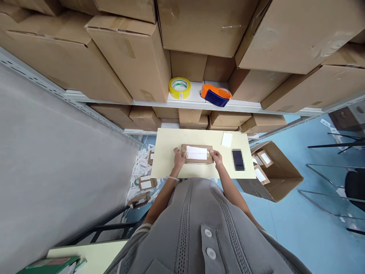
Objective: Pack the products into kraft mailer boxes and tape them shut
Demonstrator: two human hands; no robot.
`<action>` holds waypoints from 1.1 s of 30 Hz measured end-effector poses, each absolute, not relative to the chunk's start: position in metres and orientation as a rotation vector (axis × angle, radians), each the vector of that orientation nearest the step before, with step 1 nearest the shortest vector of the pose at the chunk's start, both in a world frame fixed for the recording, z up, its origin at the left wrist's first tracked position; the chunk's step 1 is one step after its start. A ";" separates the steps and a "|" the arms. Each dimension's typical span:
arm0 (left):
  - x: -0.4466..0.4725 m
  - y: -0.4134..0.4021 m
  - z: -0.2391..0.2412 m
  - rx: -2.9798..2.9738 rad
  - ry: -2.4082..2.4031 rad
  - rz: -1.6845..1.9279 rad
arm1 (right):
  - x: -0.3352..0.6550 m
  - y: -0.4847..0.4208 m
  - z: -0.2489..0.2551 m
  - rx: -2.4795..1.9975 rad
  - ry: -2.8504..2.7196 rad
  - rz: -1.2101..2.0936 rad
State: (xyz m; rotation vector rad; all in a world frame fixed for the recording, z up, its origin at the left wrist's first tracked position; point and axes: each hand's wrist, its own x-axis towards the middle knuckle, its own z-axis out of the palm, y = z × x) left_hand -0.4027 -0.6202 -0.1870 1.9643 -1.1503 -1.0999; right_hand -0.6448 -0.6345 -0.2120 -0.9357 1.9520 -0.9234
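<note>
Your left hand (179, 157) and right hand (216, 156) grip the ends of the small labelled box (197, 153) on the table (168, 167), fingers curled around its edges.

Brightness: I am getting an evenly lit, fairly bright picture, with soft light falling from above and its source out of frame.
Shadows: I am seeing only faint, soft-edged shadows, and they are deepening under the shelf (182, 103) among the lower cardboard boxes (196, 116).
Glare: The pale table (171, 169) and the white label on the parcel (197, 162) are reading brightest without washing out.
Distortion: The wide lens is bending the shelf rails outward toward the edges.
Blur: A dark flat object (238, 160) is showing up pixelated, while the rest is looking reasonably sharp.
</note>
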 end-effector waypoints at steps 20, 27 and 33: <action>-0.406 -0.624 -0.215 1.829 -0.907 -1.260 | -0.626 -0.621 -0.208 -1.019 2.136 -0.757; -0.406 -0.628 -0.211 1.792 -0.844 -1.272 | -0.625 -0.623 -0.210 -0.985 2.162 -0.754; -0.396 -0.629 -0.215 1.807 -0.773 -1.379 | -0.633 -0.621 -0.212 -0.860 1.978 -0.877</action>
